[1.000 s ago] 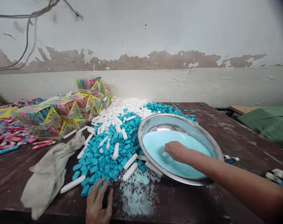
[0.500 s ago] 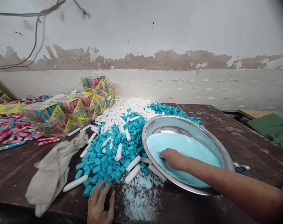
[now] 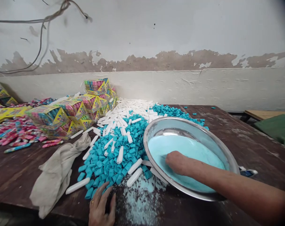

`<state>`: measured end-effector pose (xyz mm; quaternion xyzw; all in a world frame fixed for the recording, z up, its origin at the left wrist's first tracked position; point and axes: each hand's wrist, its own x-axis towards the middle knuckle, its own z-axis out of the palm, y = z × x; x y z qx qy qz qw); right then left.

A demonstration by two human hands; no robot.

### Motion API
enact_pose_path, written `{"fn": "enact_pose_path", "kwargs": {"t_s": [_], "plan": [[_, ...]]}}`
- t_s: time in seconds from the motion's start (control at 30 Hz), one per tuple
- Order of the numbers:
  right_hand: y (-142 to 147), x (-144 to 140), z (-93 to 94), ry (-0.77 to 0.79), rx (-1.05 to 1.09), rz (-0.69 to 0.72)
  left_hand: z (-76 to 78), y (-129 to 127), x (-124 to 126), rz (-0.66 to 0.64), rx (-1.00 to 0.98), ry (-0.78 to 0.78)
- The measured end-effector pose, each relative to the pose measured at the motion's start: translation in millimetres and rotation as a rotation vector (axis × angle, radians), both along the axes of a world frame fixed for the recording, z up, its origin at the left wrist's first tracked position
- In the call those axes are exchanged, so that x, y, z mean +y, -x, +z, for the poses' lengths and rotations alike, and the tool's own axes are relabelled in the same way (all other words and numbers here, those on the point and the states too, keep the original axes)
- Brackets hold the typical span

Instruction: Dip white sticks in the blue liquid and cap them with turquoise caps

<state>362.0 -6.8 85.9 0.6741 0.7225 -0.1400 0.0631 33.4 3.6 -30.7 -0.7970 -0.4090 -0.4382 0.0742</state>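
My right hand (image 3: pixel 178 162) is curled and pressed into light-blue powder (image 3: pixel 189 147) in a wide metal bowl (image 3: pixel 232 158). Its fingertips are sunk in the powder, so whatever they hold is hidden. At the table's front edge, my left hand (image 3: pixel 102 205) rests with its fingers apart and holds nothing. Its fingertips are beside a heap of teal plastic caps (image 3: pixel 109 163). White plastic tubes (image 3: pixel 134 177) lie among the caps and against the bowl's left side. Spilled powder (image 3: pixel 142 201) covers the dark table (image 3: pixel 180 210) between my hands.
A crumpled grey cloth (image 3: pixel 54 175) lies left of the caps. Behind it are stacked clear-and-yellow packs (image 3: pixel 71 110) and a pile of pink and blue pens (image 3: pixel 17 131). White tubes (image 3: pixel 133 106) spread toward the wall. Green fabric (image 3: pixel 277 127) lies at the far right.
The view has shifted slightly, so the scene sits a little farther right. My right hand has moved slightly right in the powder, its fingertips more hidden. My left hand stays in place.
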Motion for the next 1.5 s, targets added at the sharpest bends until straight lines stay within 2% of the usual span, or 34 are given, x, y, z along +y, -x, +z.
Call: {"fn": "enact_pose_path", "kwargs": {"t_s": [0.1, 0.27, 0.33, 0.47, 0.53, 0.67, 0.87, 0.97, 1.13, 1.23, 1.37, 1.5], "plan": [[2.9, 6.3, -2.2, 0.001, 0.160, -0.027, -0.3, 0.4, -0.6, 0.004, -0.003, 0.011], [-16.6, 9.2, 15.4, 0.122, 0.388, -0.087, -0.5, 0.6, -0.7, 0.002, -0.002, 0.027], [-21.4, 5.9, 20.0, 0.090, 0.300, -0.068, -1.3, 0.9, -0.5, 0.001, -0.009, 0.041], [-10.0, -0.7, 13.3, 0.010, -0.076, -0.018, -3.4, 1.8, -0.5, -0.007, -0.033, 0.058], [1.0, -1.1, 6.8, 0.002, -0.092, -0.021, -3.4, 1.9, -0.7, -0.007, -0.035, 0.057], [6.5, 4.5, 4.8, -0.012, 0.093, -0.031, -2.9, 1.6, -0.4, -0.015, -0.036, 0.060], [-20.7, 1.2, 20.4, 0.014, 0.362, -0.143, -4.2, 4.3, 0.4, -0.055, -0.048, 0.064], [-29.7, -9.8, 23.9, -0.035, 0.539, -0.214, 7.2, 2.3, -2.9, -0.083, -0.036, 0.061], [-42.8, -24.5, 24.7, -0.108, 0.674, -0.296, 46.9, -18.8, -7.9, -0.193, -0.007, 0.043], [-51.4, -31.6, 27.1, -0.120, 0.699, -0.364, 64.2, -35.6, -8.0, -0.227, -0.023, 0.033], [-53.6, -46.7, 34.6, -0.252, 0.571, -0.338, 67.9, -46.4, -11.2, -0.264, -0.020, 0.029], [-42.1, -70.7, 44.4, -0.247, 0.524, -0.267, 61.3, -44.1, -19.1, -0.275, -0.033, 0.047]]}}
